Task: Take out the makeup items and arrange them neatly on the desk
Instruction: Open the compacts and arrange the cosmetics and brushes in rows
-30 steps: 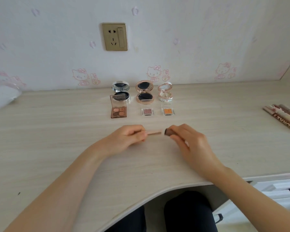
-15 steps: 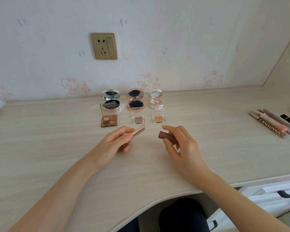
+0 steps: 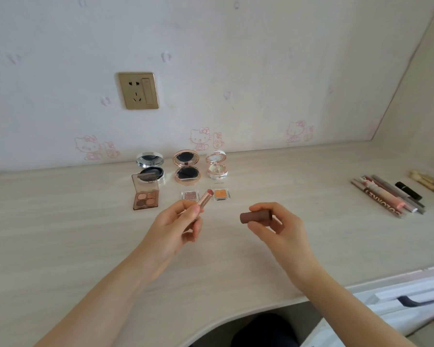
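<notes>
My left hand [image 3: 176, 225] holds an uncapped rose-gold lipstick [image 3: 204, 199], its tip pointing up and away. My right hand [image 3: 278, 229] pinches the brown lipstick cap [image 3: 254, 217], a short gap to the right of the tube. Behind my hands three open round compacts stand in a row: silver [image 3: 150, 169], rose-gold [image 3: 186, 169] and white [image 3: 217, 166]. In front of them lie a four-colour eyeshadow palette [image 3: 145, 196] and two small square eyeshadow pans [image 3: 189, 195] [image 3: 221, 194].
A cluster of pencils, tubes and brushes [image 3: 391, 196] lies on the desk [image 3: 60, 234] at the far right. A gold wall socket [image 3: 138, 90] sits above the compacts. A white drawer with a dark handle [image 3: 421, 300] juts out at the lower right.
The lipstick was closed between both hands. My right hand pulled the cap off to the right, and my left hand tilted the tube upward. The view shifted right.
</notes>
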`<state>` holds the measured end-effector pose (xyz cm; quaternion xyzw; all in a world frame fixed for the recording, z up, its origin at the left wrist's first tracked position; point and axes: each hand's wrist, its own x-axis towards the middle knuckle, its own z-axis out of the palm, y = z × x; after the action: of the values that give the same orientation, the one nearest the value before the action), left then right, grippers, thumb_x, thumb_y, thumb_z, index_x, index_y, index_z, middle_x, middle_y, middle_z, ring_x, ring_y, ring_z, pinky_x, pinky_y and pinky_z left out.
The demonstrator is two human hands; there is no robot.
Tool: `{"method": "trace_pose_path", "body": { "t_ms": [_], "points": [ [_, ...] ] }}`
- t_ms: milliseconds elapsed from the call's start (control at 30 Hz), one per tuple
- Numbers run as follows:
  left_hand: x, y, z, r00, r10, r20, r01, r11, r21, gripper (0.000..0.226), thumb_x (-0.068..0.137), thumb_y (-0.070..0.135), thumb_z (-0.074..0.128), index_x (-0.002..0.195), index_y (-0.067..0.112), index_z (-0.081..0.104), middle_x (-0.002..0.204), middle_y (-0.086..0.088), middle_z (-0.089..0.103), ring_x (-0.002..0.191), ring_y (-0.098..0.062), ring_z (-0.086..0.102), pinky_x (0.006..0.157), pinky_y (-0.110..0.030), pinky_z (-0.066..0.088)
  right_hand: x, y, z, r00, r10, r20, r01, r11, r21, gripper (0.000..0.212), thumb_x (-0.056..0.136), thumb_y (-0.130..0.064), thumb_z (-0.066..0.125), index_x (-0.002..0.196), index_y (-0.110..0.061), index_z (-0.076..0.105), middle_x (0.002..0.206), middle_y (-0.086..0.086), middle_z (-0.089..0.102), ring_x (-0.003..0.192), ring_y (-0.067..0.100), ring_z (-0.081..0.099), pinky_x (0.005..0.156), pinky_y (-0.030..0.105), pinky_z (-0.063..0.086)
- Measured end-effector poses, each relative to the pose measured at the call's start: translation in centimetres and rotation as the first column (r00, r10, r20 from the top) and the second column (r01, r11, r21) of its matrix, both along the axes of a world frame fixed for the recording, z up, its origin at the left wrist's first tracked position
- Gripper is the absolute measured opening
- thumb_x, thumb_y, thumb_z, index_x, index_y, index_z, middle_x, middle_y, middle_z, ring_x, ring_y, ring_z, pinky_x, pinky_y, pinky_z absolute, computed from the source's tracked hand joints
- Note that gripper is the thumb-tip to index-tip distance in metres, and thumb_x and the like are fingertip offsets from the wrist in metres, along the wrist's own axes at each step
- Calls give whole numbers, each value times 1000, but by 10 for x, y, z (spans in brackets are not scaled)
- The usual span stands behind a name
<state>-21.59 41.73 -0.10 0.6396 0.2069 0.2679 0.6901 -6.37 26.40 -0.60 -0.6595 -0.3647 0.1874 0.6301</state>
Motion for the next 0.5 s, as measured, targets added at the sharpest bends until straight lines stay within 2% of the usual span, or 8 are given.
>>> {"method": "trace_pose_path", "body": {
  "t_ms": [67,133,200,300,400,500],
  "points": [
    [8,-4,-1,1000,7,-29,-6,999,46,16,96,21,51,97,8,60,72,-7,60,68,-18,50,66,-32,42,8,-6,2,974,62,-217,-54,998,41,18,90,-3,59,104,-14,64,95,1,74,81,13,58,72,31,46],
    [18,-9,-1,999,8,-51,-4,998,69,18,99,18,47,104,8,61,80,-8,67,71,-17,55,67,-31,46,17,-10,2,910,83,-406,-54,995,82,14,93,-6,55,104,-7,63,99,6,73,82,19,51,71,34,42],
    [30,-15,1,998,-4,-67,11,995,96,21,100,16,43,107,6,60,81,-8,70,72,-17,57,67,-30,47,27,-12,4,844,93,-529,-38,993,114,13,94,-8,54,101,-2,63,98,8,71,82,22,50,70,34,42],
    [49,-22,6,995,-18,-95,33,987,157,19,101,16,40,101,5,54,80,-6,73,76,-17,62,73,-33,50,42,-15,8,793,97,-602,-32,993,117,17,94,-14,54,101,-2,63,91,5,69,84,22,59,72,31,46],
    [71,-26,14,993,-26,-117,55,967,249,15,101,18,42,101,5,51,85,-1,75,84,-20,66,84,-34,54,56,-15,13,760,101,-642,-32,992,119,15,95,-15,53,92,-4,64,89,6,68,87,21,67,73,29,51],
    [93,-24,20,989,-24,-144,73,937,343,18,100,24,44,102,7,49,80,4,74,91,-13,69,89,-40,54,71,-12,17,730,105,-675,-19,991,133,15,95,-12,53,89,-3,63,88,9,67,87,25,68,72,31,53]
  ]
}}
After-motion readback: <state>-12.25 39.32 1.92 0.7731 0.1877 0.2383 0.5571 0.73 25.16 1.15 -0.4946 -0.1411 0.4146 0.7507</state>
